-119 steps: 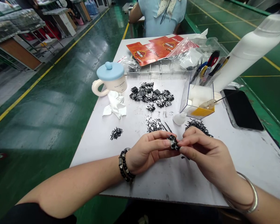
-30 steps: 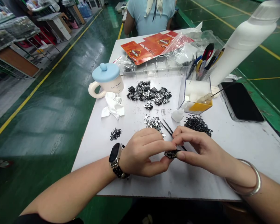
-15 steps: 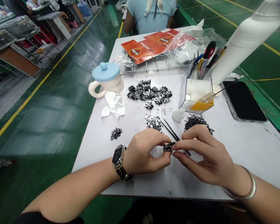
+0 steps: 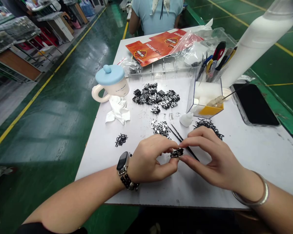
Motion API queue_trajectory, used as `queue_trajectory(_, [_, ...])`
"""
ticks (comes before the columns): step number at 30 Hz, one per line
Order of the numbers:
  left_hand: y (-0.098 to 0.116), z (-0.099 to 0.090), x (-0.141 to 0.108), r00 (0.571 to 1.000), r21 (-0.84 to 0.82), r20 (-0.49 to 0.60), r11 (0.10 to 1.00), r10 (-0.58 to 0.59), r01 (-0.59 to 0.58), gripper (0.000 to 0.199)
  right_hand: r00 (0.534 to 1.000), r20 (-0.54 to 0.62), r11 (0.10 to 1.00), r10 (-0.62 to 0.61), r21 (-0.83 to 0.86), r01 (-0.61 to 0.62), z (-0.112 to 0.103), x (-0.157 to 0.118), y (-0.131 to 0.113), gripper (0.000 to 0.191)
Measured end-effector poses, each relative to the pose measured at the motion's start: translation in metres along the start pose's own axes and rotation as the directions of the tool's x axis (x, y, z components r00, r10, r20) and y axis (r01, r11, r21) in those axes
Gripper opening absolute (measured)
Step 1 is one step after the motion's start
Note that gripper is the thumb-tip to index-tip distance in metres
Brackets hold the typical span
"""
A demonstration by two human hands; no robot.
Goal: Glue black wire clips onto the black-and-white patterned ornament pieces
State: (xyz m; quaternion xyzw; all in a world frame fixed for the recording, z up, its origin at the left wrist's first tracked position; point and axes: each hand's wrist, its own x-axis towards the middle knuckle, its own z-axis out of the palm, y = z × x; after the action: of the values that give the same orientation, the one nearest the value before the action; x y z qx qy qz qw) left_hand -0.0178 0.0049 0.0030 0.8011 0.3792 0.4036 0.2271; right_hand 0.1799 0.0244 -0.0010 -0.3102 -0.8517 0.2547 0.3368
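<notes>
Head view, item by item.

My left hand (image 4: 148,159) and my right hand (image 4: 210,159): both grips closed, pinching one small black-and-silver metal piece (image 4: 177,153) from either side between thumbs and fingertips. The piece sits between my hands, over the white bench (image 4: 175,193). A pair of black tweezers (image 4: 185,146) lies on the bench, partly behind my right fingers. Left wrist: a smartwatch (image 4: 123,163) and a black bead bracelet (image 4: 128,184). Right wrist: a silver bangle (image 4: 261,192).

On the bench ahead:
- a heap of black-and-silver metal pieces (image 4: 156,97)
- a smaller heap of silver bits (image 4: 161,128), just beyond my left hand
- a scatter of thin black pieces (image 4: 210,124), just beyond my right hand
- a small black cluster (image 4: 121,140), out to the left
- a white mug with a blue lid (image 4: 111,84), and a crumpled white cloth (image 4: 118,110) beside it
- a clear acrylic box (image 4: 205,97) holding white foam, with a small white bottle (image 4: 186,119) beside it
- a dark-screened phone (image 4: 255,104)
- pliers and other hand tools (image 4: 217,58)
- orange printed cards (image 4: 146,52) and a clear plastic bag (image 4: 185,42), at the far end

Beyond the bench: a co-worker in a pale blue top (image 4: 156,14).
</notes>
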Motion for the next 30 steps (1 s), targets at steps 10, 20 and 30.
queue_trajectory(10, [-0.0022, -0.0038, 0.0039, 0.87, -0.488, 0.308, 0.721, -0.386, 0.492, 0.021, 0.982, 0.118, 0.965, 0.146, 0.202, -0.168, 0.0002, -0.0001, 0.003, 0.006])
queue_trajectory(20, [-0.004, 0.0002, 0.0062, 0.655, -0.596, 0.51, 0.32, -0.558, 0.737, 0.018, 0.926, 0.256, 0.911, 0.276, 0.236, -0.337, -0.0007, 0.006, 0.0018, 0.02])
queue_trajectory(30, [-0.0033, 0.0013, 0.0051, 0.627, -0.539, 0.453, 0.365, -0.634, 0.759, 0.019, 0.954, 0.143, 0.941, 0.264, 0.177, -0.288, 0.0061, 0.0027, 0.0016, 0.006])
